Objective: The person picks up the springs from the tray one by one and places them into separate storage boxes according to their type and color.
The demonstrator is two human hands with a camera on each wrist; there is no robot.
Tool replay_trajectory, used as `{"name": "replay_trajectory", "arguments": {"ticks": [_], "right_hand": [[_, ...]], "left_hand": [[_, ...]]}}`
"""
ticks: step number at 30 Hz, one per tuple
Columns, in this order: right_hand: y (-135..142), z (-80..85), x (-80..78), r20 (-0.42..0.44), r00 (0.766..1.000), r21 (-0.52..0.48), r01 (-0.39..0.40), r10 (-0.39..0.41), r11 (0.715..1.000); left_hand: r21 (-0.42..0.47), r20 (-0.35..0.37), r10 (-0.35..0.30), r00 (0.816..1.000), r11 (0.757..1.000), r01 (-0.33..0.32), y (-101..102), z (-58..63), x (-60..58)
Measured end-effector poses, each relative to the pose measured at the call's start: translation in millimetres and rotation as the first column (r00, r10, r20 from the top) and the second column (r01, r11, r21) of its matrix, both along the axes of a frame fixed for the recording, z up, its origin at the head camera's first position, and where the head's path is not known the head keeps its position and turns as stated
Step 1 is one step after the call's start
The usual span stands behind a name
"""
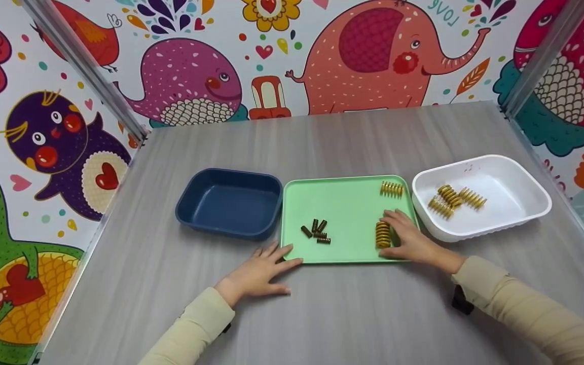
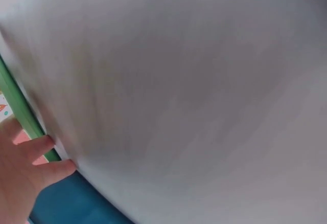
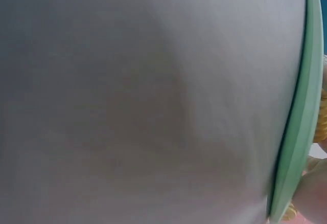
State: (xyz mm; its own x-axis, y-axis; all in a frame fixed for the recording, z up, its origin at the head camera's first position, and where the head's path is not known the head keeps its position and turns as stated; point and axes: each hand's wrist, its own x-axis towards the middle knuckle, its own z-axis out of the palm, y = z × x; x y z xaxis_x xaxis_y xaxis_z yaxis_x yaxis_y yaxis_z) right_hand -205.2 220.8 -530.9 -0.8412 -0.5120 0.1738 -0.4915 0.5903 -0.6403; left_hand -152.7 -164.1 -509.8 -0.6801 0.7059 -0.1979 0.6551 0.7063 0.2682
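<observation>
My right hand [image 1: 413,243] is at the right side of the green tray [image 1: 342,203], thumb and fingers at the two ends of a thick gold coil spring [image 1: 382,235]. In the right wrist view, that spring [image 3: 322,119] shows between the digits at the frame's edge. A thinner gold spring [image 1: 391,189] lies in the tray's far right corner. Several small dark springs [image 1: 320,235] lie in a loose group on the tray's left half. My left hand [image 1: 256,274] has its fingers spread, the fingertips at the tray's near left corner.
A dark blue bin [image 1: 228,175] stands left of the tray, close against it. On the right stands a white bin [image 1: 510,203] with several gold springs [image 1: 449,196] inside. Patterned panels [image 1: 271,56] with metal posts bound the grey table [image 1: 322,142].
</observation>
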Motion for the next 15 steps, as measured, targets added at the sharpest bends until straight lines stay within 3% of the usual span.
{"name": "replay_trajectory", "arguments": {"ticks": [15], "right_hand": [[-12.7, -8.2, -16.0, 0.074, 0.995, -0.150, -0.055, 0.067, 0.987]], "left_hand": [[-0.013, -0.002, -0.011, 1.000, 1.000, 0.011, 0.1, 2.7, 0.4]]}}
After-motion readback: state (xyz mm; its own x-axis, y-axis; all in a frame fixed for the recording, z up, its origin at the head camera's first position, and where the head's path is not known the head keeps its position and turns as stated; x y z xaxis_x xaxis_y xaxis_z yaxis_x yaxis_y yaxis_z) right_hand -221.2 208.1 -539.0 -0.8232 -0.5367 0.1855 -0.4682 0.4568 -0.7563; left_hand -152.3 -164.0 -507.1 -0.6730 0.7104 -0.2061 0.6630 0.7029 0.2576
